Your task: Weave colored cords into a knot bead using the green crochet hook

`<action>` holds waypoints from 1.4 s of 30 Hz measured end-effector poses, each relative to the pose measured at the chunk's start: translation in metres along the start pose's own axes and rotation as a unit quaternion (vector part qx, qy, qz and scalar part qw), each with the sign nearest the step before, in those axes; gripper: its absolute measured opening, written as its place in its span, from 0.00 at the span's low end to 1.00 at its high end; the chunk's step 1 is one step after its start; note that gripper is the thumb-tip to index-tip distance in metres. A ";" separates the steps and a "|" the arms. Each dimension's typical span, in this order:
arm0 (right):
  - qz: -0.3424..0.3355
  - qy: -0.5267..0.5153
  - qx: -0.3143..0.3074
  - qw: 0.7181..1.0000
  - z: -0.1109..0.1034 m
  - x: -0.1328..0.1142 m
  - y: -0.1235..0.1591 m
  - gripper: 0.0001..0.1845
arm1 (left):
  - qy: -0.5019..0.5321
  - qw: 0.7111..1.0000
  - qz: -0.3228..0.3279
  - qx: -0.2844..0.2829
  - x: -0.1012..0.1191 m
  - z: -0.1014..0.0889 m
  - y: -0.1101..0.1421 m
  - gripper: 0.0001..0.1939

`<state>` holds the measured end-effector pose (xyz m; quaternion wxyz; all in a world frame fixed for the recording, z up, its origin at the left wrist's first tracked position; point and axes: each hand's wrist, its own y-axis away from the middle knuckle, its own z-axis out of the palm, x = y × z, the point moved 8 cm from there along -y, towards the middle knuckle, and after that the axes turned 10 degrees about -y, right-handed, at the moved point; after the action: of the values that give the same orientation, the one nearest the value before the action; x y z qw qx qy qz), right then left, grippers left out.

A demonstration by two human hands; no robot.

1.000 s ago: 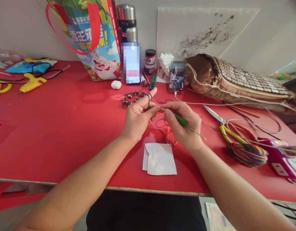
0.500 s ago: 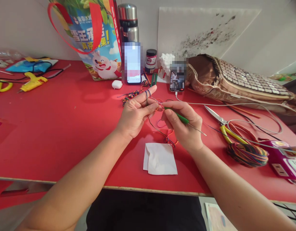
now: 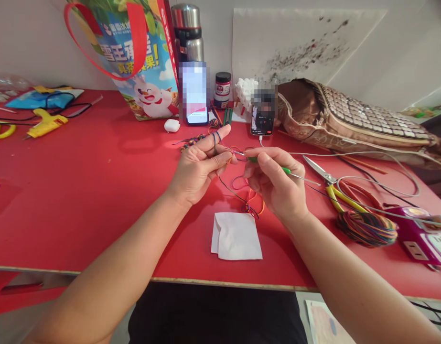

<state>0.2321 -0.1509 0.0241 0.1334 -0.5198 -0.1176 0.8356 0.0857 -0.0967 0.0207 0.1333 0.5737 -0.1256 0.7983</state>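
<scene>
My left hand (image 3: 202,167) pinches a small bit of multicoloured yarn (image 3: 229,152) between thumb and fingers. A dark strand loops round its raised index finger. In my right hand (image 3: 279,179) is a crochet hook (image 3: 286,170) with a green handle, its thin metal end pointing left to the yarn at the left fingertips. The other metal end sticks out to the right. Loose orange, red and dark yarn (image 3: 252,200) hangs down between the hands onto the table. Behind the left hand lies a knotted multicoloured yarn piece (image 3: 193,142), partly hidden.
On the red table (image 3: 98,205) a folded white tissue (image 3: 238,236) lies in front. To the right are scissors (image 3: 329,179), a yarn skein (image 3: 367,228) and a magenta power strip (image 3: 417,239). Two phones (image 3: 262,119), a bag (image 3: 141,62) and a glue gun (image 3: 46,123) stand or lie farther back.
My right hand has shifted slightly right, drawing the hook with it, and its thumb now lies higher over the handle. The left hand keeps its pinch. The whole view has moved a little.
</scene>
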 end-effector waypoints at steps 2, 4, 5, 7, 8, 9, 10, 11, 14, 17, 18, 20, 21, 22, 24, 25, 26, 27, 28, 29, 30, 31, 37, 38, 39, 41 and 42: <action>0.002 -0.001 0.008 1.000 -0.001 -0.001 -0.001 0.11 | -0.004 1.000 0.001 0.000 0.000 0.000 0.000 0.21; 0.003 -0.008 0.012 1.000 0.000 -0.002 -0.001 0.10 | -0.012 1.000 0.001 0.000 0.000 -0.001 0.000 0.22; 0.002 -0.012 0.014 1.000 0.000 -0.003 -0.002 0.10 | -0.014 1.000 0.002 0.000 0.000 -0.001 0.000 0.22; 0.000 -0.017 0.016 1.000 0.000 -0.004 -0.002 0.10 | -0.013 1.000 0.003 -0.001 0.001 -0.001 0.000 0.22; -0.001 -0.015 0.018 1.000 0.000 -0.005 -0.003 0.10 | -0.012 1.000 0.003 -0.003 0.001 -0.001 0.000 0.22; 0.000 -0.010 0.021 1.000 0.000 -0.006 -0.003 0.10 | -0.012 1.000 0.003 -0.005 0.002 0.000 0.000 0.22; 0.001 -0.003 0.023 1.000 -0.001 -0.006 -0.003 0.10 | -0.012 1.000 0.002 -0.006 0.002 0.000 0.000 0.21; 0.002 0.004 0.026 1.000 -0.001 -0.006 -0.003 0.10 | -0.012 1.000 0.000 -0.007 0.002 0.000 0.000 0.21; 0.008 0.017 0.036 0.999 -0.005 -0.006 -0.003 0.11 | -0.009 1.000 -0.003 -0.009 0.003 0.001 0.000 0.20; 0.016 0.015 0.048 0.999 -0.008 -0.007 -0.003 0.10 | -0.009 1.000 0.000 -0.015 0.003 0.002 0.000 0.21; 0.017 0.013 0.049 0.999 -0.009 -0.007 -0.003 0.09 | -0.010 1.000 0.001 -0.018 0.003 0.002 0.000 0.21; 0.016 0.014 0.053 0.998 -0.010 -0.009 -0.003 0.08 | -0.013 1.000 0.002 -0.025 0.004 0.003 0.000 0.20; 0.017 0.018 0.055 0.998 -0.011 -0.010 -0.003 0.08 | -0.016 0.999 0.001 -0.028 0.004 0.003 0.000 0.20; 0.017 0.023 0.058 0.998 -0.012 -0.011 -0.003 0.08 | -0.019 0.999 0.000 -0.031 0.004 0.003 0.000 0.20; 0.017 0.034 0.062 0.997 -0.014 -0.013 -0.004 0.08 | -0.026 0.999 -0.002 -0.038 0.004 0.003 0.001 0.20; 0.016 0.038 0.061 0.997 -0.015 -0.014 -0.004 0.07 | -0.029 0.999 -0.003 -0.044 0.004 0.004 0.001 0.20; 0.015 0.041 0.058 0.997 -0.015 -0.015 -0.005 0.07 | -0.031 0.998 -0.004 -0.050 0.004 0.004 0.001 0.20; 0.015 0.044 0.054 0.997 -0.016 -0.016 -0.005 0.07 | -0.033 0.998 -0.006 -0.058 0.005 0.005 0.001 0.20; 0.013 0.047 0.051 0.998 -0.016 -0.017 -0.006 0.07 | -0.034 0.997 -0.008 -0.064 0.005 0.006 0.002 0.20; 0.013 0.050 0.048 0.998 -0.016 -0.018 -0.006 0.07 | -0.034 0.997 -0.010 -0.070 0.005 0.007 0.002 0.20; 0.013 0.053 0.046 0.997 -0.016 -0.019 -0.007 0.07 | -0.033 0.997 -0.014 -0.074 0.006 0.007 0.003 0.20; 0.014 0.057 0.045 0.997 -0.017 -0.019 -0.007 0.07 | -0.031 0.996 -0.018 -0.077 0.006 0.008 0.003 0.20; 0.028 0.059 0.045 0.997 -0.017 -0.025 -0.009 0.07 | -0.011 0.992 -0.052 -0.110 0.002 0.011 0.005 0.20; 0.030 0.057 0.045 0.997 -0.017 -0.026 -0.009 0.07 | -0.009 0.991 -0.060 -0.117 0.000 0.011 0.005 0.20; 0.033 0.058 0.044 0.997 -0.017 -0.027 -0.010 0.07 | -0.006 0.990 -0.069 -0.124 -0.002 0.011 0.005 0.21; 0.040 0.062 0.038 0.997 -0.017 -0.027 -0.010 0.07 | -0.001 0.986 -0.085 -0.141 -0.005 0.011 0.005 0.22; 0.045 0.065 0.034 0.996 -0.017 -0.027 -0.011 0.07 | 0.000 0.984 -0.091 -0.150 -0.007 0.012 0.005 0.22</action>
<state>0.2597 -0.1494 0.0434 0.1208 -0.5726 -0.0572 0.8088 0.0962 -0.1064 0.0173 0.2901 0.5560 -0.1912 0.7551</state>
